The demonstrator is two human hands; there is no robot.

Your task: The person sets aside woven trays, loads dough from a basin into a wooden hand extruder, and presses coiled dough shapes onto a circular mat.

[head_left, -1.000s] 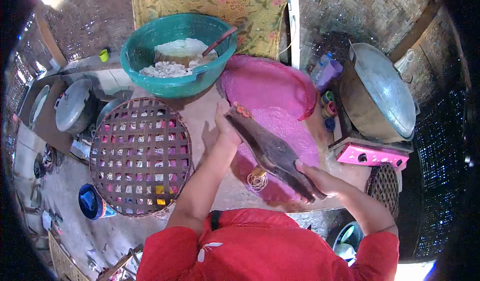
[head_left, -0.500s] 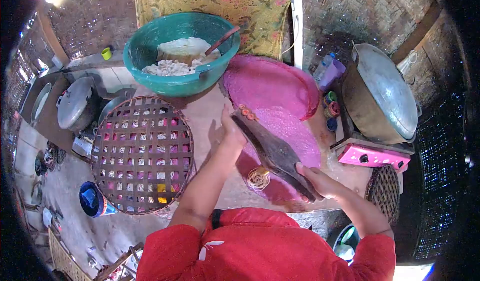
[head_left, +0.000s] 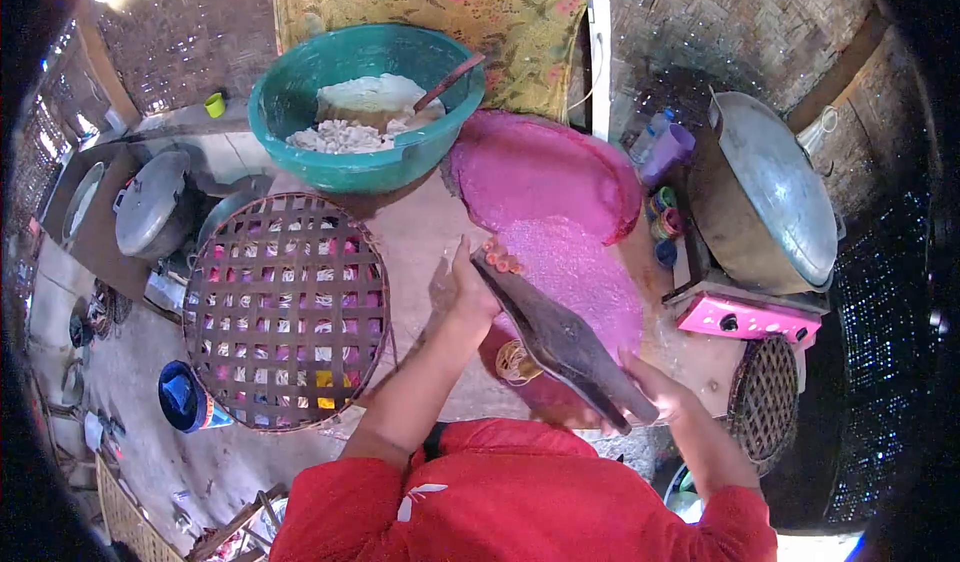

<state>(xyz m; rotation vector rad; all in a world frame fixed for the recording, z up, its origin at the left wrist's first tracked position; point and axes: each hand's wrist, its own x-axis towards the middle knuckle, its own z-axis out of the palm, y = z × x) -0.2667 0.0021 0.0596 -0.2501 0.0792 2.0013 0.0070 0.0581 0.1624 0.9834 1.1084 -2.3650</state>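
A dark wooden press-like tool (head_left: 562, 340) of two long pieces hangs diagonally over the table. My left hand (head_left: 472, 280) grips its upper left end, beside several small orange rings. My right hand (head_left: 650, 387) is closed round its lower right end. Thin pale strands (head_left: 516, 362) hang in a coil from beneath the tool's middle. Behind it lie a pink textured sheet (head_left: 585, 272) and a pink round tray (head_left: 540, 172).
A green basin (head_left: 350, 174) with white dough and a wooden-handled utensil stands at the back. At left lies a round woven lattice (head_left: 288, 312) over strands. On the right are a large pot (head_left: 765, 192), a pink stove (head_left: 745, 315), and a purple cup (head_left: 668, 152).
Both hands have moved the wooden tool slightly down and to the right. Its lower right end has come nearer the front of the table, and the coil beneath is more covered.
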